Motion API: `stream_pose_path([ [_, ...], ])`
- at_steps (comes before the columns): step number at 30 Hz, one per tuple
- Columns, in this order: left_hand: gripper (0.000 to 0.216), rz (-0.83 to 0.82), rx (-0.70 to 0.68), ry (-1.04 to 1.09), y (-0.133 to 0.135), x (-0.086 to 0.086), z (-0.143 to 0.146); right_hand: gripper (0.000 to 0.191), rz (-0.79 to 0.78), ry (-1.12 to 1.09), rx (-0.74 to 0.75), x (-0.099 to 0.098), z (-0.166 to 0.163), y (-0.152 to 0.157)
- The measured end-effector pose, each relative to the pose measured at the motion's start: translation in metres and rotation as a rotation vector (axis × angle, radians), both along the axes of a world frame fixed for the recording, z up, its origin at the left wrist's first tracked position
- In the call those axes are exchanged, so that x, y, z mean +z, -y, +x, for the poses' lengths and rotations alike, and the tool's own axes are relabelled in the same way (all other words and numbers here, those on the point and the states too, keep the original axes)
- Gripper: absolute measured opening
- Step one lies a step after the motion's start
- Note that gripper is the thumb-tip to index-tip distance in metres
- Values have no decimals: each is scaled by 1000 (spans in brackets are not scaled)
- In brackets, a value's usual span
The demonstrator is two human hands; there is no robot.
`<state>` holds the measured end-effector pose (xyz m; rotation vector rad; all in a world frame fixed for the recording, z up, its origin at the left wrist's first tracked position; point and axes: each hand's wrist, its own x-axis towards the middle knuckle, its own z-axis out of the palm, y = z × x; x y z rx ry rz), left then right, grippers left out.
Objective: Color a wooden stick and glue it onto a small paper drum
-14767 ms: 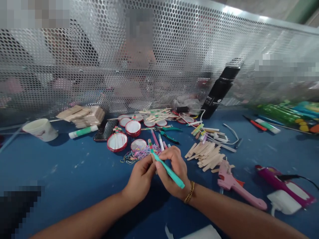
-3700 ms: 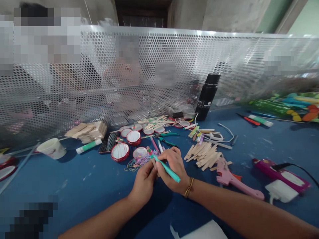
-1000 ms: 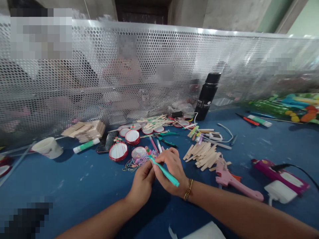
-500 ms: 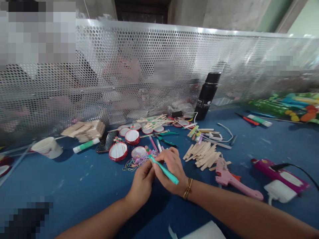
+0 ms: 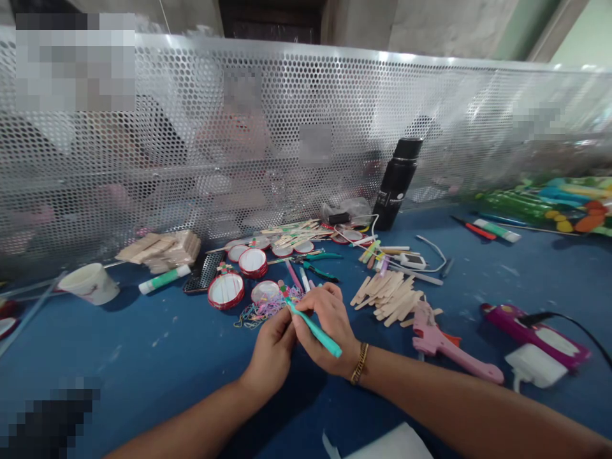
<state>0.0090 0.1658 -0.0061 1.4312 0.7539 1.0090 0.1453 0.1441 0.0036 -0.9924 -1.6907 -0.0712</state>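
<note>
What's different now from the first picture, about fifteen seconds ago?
Mostly the view: the camera has turned, so the bottle looks more upright and a red-rimmed disc shows at the far left. Nothing was visibly taken up or let go. The left hand still holds the stick, the right hand the teal pen against it. Any new colour is too small to tell.

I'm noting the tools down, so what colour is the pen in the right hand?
The pen is turquoise, seen best in the head view.
</note>
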Motion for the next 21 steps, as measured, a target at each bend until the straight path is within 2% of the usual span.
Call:
stream_pose_path([
  [5, 31, 0, 5, -16, 1, 2, 0, 3, -5, -7, 1, -2, 1, -1],
  [13, 36, -47, 10, 17, -1, -9, -1, 2, 21, -16, -30, -1, 1, -2],
  [21, 30, -9, -11, 8, 0, 0, 0, 5, 1, -21, 1, 0, 0, 0],
])
